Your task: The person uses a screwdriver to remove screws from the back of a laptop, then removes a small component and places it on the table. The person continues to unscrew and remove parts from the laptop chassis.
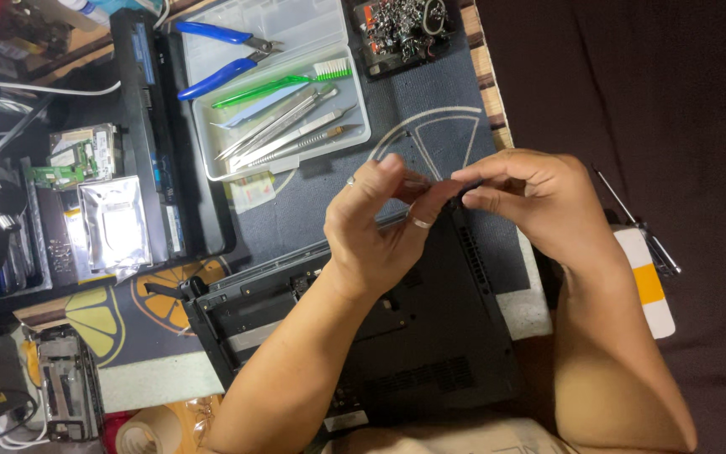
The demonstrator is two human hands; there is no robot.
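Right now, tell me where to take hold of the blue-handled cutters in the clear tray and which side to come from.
Take the blue-handled cutters by the two blue handles, coming from the left end of the clear tray. The handles splay apart toward the left and lie bare there, while the metal jaws point right, close above the green brush. A grip around both handles at mid-length looks safest.

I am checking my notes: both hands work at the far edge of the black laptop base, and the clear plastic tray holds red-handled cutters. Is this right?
Not quite. In the head view, the cutters in the clear plastic tray have blue handles, not red. Both hands, left and right, do meet at the black laptop base.
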